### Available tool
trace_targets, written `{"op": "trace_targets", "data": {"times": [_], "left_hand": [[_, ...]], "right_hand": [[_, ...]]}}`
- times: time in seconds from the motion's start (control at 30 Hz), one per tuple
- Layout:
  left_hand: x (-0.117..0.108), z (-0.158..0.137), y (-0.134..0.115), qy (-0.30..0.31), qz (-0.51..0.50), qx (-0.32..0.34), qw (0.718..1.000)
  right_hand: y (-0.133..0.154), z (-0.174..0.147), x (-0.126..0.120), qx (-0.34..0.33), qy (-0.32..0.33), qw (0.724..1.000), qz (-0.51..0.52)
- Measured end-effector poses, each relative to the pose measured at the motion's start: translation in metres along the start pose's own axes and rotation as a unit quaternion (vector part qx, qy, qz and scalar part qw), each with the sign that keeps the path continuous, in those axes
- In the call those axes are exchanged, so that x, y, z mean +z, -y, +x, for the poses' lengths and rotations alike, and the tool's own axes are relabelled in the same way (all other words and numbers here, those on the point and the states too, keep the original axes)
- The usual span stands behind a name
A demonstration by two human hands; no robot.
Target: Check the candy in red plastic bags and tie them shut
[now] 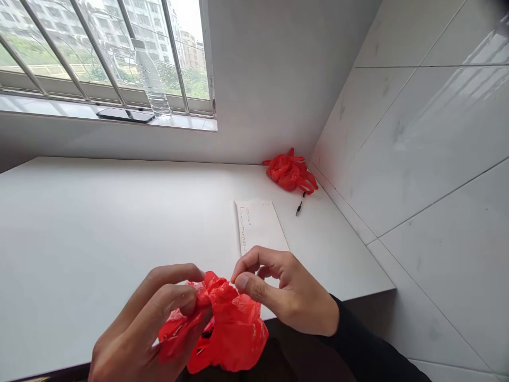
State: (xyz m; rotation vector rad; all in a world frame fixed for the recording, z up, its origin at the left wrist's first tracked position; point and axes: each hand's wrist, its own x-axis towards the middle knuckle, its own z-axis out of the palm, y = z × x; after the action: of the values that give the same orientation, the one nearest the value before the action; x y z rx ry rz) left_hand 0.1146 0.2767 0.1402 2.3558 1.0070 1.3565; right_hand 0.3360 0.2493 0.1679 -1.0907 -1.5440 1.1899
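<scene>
Two bare hands work at a red bag, which sits at six o'clock in the view, over the table's near edge. The left hand, at nine o'clock from the bag, grips its gathered film between fingers and thumb side, the bag bunched and creased there. The right hand, at two o'clock, has thumb and forefinger close together at the bag's top edge; I cannot tell whether they pinch any film. A black sleeve covers that wrist. Something dark shows beside the bag's folds, too hidden to name.

The white table spreads out towards ten o'clock. Between twelve and one o'clock from the bag, just beyond the right hand, lies a pad with small print down its left part, its near end hidden by that hand. At one o'clock, farther off, a pen lies just beside a crumpled red bundle in the corner. At eleven o'clock, on the sill of a barred window, a clear bottle stands upright beside a flat phone. Pale tiles rise at two o'clock.
</scene>
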Motion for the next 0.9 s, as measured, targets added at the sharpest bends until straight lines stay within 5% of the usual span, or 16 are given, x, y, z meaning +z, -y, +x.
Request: {"op": "trace_targets", "data": {"times": [0.4, 0.57, 0.63, 0.73, 0.83, 0.9], "left_hand": [[-0.002, 0.011, -0.006, 0.053, 0.018, 0.054, 0.997], [-0.010, -0.007, 0.002, 0.075, 0.023, 0.034, 0.996], [-0.016, -0.023, 0.012, 0.063, 0.036, -0.025, 0.997], [-0.027, -0.047, 0.033, 0.053, 0.064, -0.215, 0.973], [-0.026, -0.061, 0.045, 0.089, -0.028, -0.415, 0.905], [-0.018, -0.063, 0.037, 0.083, -0.186, -0.521, 0.829]], "right_hand": [[0.001, -0.006, 0.001, 0.023, -0.008, 0.999, -0.024], [-0.005, -0.013, -0.006, 0.024, -0.016, 0.998, -0.057], [-0.018, -0.019, -0.009, 0.041, -0.053, 0.993, -0.095], [-0.045, -0.030, -0.012, 0.103, -0.124, 0.973, -0.166], [-0.061, -0.038, -0.008, 0.143, -0.129, 0.967, -0.165], [-0.058, -0.042, 0.000, 0.118, -0.117, 0.977, -0.134]]}}
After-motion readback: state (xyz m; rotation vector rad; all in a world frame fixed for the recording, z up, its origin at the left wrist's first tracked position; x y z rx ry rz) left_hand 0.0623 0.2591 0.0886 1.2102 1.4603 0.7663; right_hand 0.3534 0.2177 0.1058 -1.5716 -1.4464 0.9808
